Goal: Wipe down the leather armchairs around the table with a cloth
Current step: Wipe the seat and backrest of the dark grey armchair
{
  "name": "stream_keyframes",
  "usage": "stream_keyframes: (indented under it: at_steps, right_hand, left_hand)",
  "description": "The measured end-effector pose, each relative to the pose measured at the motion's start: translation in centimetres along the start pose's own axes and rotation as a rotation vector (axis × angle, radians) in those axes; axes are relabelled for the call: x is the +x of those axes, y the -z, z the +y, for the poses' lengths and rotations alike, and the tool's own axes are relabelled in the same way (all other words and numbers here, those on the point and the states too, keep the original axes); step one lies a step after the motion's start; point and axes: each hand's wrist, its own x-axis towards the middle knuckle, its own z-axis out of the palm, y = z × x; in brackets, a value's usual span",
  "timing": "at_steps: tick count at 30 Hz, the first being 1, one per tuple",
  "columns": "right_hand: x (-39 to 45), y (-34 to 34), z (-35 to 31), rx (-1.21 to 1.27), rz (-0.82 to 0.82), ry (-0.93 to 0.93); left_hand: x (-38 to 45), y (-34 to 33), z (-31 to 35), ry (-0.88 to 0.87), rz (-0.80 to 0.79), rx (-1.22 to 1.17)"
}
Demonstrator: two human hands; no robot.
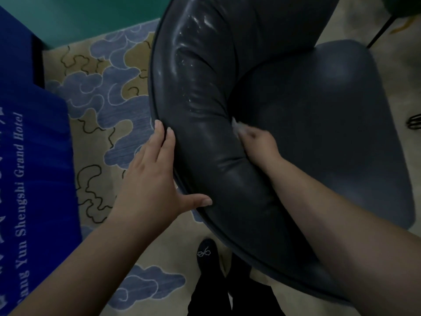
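A dark blue-grey leather armchair (205,92) fills the middle of the view, seen from behind and above. Its curved padded back shows wet streaks near the top. My left hand (155,176) rests flat on the outer rim of the backrest, fingers straight and thumb spread along the piping. My right hand (257,142) reaches over the backrest into the crease between back and seat cushion (330,124). It grips a small pale cloth (235,125), of which only a corner shows past the fingers.
A blue tablecloth (34,156) with hotel lettering hangs at the left. A carpet (107,92) with a cloud pattern covers the floor. My black shoe (206,253) stands just below the chair. A thin dark chair leg (382,30) slants at the upper right.
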Motion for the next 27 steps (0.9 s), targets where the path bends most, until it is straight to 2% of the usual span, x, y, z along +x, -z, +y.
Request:
stream_keyframes:
  at_steps: [2, 3, 7, 10, 12, 18, 23, 27]
  right_hand:
    - [-0.2, 0.3, 0.8, 0.038, -0.036, -0.099]
    - [-0.5, 0.6, 0.4, 0.06, -0.02, -0.085]
    - [-3.1, 1.3, -3.6, 0.182, 0.052, 0.174]
    - [-4.9, -0.2, -4.5, 0.01, 0.032, 0.305]
    - [-4.7, -0.8, -4.1, -0.052, 0.043, 0.262]
    - [-2.6, 0.3, -3.6, 0.012, 0.055, 0.12]
    - [-3.7, 0.4, -6.9, 0.222, 0.117, 0.2]
    - [-3.0, -0.7, -9.8, 0.16, 0.121, 0.268]
  left_hand:
    - [0.1, 0.0, 0.1, 0.001, 0.0, 0.008]
    - [0.1, 0.1, 0.1, 0.0, 0.002, 0.014]
    - [0.1, 0.3, 0.4, 0.006, -0.01, 0.02]
    - [0.1, 0.4, 0.6, 0.017, -0.011, 0.021]
    - [0.1, 0.3, 0.6, 0.018, -0.005, 0.03]
    - [-0.1, 0.5, 0.5, -0.005, 0.012, 0.038]
    - [0.1, 0.7, -0.1, -0.043, 0.023, 0.007]
    - [2.6, 2.2, -1.2, -0.048, 0.069, -0.04]
